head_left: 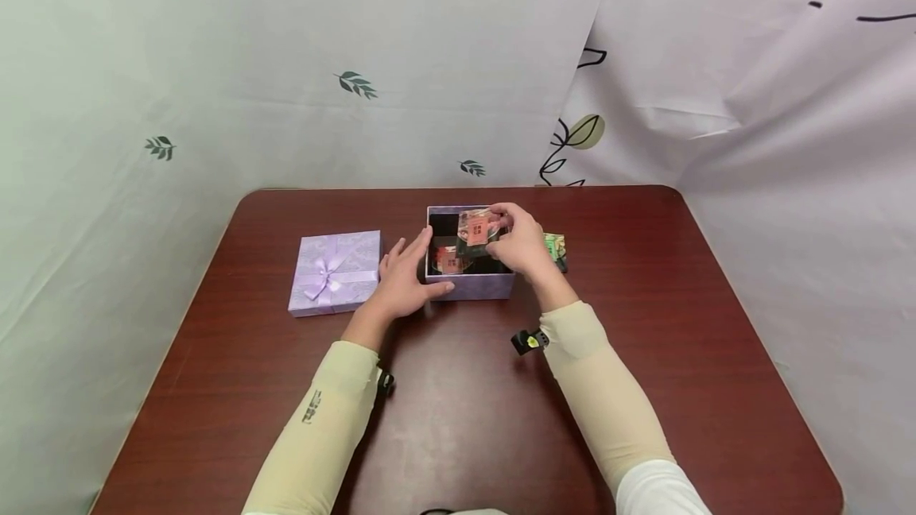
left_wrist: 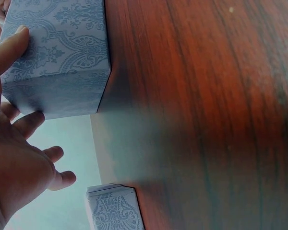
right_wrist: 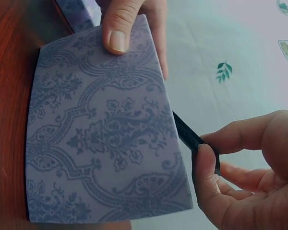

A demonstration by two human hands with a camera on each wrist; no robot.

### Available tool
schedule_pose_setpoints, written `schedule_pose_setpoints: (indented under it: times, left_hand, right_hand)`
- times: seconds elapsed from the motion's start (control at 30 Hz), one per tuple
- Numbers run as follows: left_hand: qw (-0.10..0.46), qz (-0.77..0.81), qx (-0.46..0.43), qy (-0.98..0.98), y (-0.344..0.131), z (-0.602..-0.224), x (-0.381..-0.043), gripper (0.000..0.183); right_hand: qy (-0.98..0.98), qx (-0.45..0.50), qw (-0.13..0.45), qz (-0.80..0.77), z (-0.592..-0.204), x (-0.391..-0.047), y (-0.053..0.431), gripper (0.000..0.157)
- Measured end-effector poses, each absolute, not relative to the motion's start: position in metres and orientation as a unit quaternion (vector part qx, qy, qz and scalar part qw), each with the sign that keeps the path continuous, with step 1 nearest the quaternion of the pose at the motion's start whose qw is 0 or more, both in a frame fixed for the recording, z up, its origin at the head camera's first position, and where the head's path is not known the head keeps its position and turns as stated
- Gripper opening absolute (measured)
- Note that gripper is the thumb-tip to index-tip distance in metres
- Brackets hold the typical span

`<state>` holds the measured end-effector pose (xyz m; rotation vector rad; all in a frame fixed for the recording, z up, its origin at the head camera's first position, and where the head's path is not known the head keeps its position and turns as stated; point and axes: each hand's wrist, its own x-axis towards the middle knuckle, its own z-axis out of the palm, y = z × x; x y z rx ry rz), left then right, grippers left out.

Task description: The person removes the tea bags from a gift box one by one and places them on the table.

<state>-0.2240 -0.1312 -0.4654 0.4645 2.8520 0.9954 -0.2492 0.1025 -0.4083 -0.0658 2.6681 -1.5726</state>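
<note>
A lidless purple patterned gift box (head_left: 472, 286) stands near the table's far side. My left hand (head_left: 404, 280) rests against its left corner, thumb on the front wall and extended fingers along the left wall. In the left wrist view, that hand's (left_wrist: 19, 158) thumb lies on the damask pattern. Thumb and fingers of my right hand (head_left: 521, 243) pinch a flat square red-and-black packet (head_left: 472, 230), tilted over the box opening. Only its dark edge (right_wrist: 187, 132) shows in the right wrist view. A similar red packet (head_left: 448, 261) lies inside the box, partly covered.
The purple lid (head_left: 347, 261) with a ribbon bow lies left of the box. A green-and-yellow packet (head_left: 556, 249) sits right of the box, partly hidden behind my right hand. The brown table (head_left: 680, 340) meets a pale leaf-printed cloth (head_left: 415, 118) behind.
</note>
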Motion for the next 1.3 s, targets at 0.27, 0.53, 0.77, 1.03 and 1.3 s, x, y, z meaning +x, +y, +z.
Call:
schedule_pose_setpoints:
  times: [0.27, 0.53, 0.77, 1.03, 1.3]
  left_hand:
    - [0.04, 0.322, 0.154, 0.933, -0.132, -0.466, -0.225, 0.105]
    - [0.04, 0.324, 0.155, 0.933, -0.131, -0.464, -0.224, 0.104]
    - [0.043, 0.328, 0.152, 0.931, -0.131, -0.463, -0.223, 0.104]
    - [0.033, 0.329, 0.16, 0.93, -0.132, -0.466, -0.225, 0.105]
    - [0.03, 0.333, 0.163, 0.928, -0.132, -0.468, -0.225, 0.105]
  right_hand:
    - [0.832, -0.002, 0.027, -0.554, -0.408, -0.25, 0.113, 0.062]
    - [0.809, 0.005, 0.03, -0.587, -0.411, -0.249, 0.122, 0.063]
    - [0.802, 0.018, 0.035, -0.596, -0.416, -0.247, 0.13, 0.065]
    - [0.785, 0.047, 0.052, -0.615, -0.418, -0.243, 0.139, 0.065]
    - [0.777, 0.051, 0.054, -0.625, -0.42, -0.243, 0.146, 0.066]
